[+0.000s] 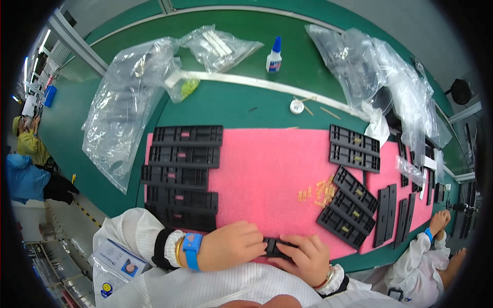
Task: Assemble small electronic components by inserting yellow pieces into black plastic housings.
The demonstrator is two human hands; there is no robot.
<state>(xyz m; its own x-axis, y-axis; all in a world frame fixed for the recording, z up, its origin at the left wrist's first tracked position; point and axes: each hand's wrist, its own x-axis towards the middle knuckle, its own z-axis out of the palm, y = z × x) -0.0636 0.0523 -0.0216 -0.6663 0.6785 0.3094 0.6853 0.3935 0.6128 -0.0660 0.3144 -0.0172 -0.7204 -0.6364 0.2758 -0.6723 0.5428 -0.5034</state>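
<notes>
Near the front edge of the pink foam mat (267, 174), both my hands hold a black ribbed plastic part (273, 248), mostly covered by my fingers. My left hand (231, 247) is closed over its left end, fingers bent downward. At the other end, my right hand (306, 257) grips it between thumb and fingers. To the left lies a column of several black ribbed panels (177, 180), each with a small pink spot. On the right are more black panels (354, 149) with yellowish spots, some slanted. Beside them is a loose cluster of small yellow pieces (322, 192).
A blue-capped white bottle (274, 60) stands behind, with a small white round dish (297, 107) and thin sticks nearer. Clear plastic bags lie at back left (131, 97) and back right (359, 66). At right, a co-worker's hands (439, 222) rest near narrow black strips (385, 213).
</notes>
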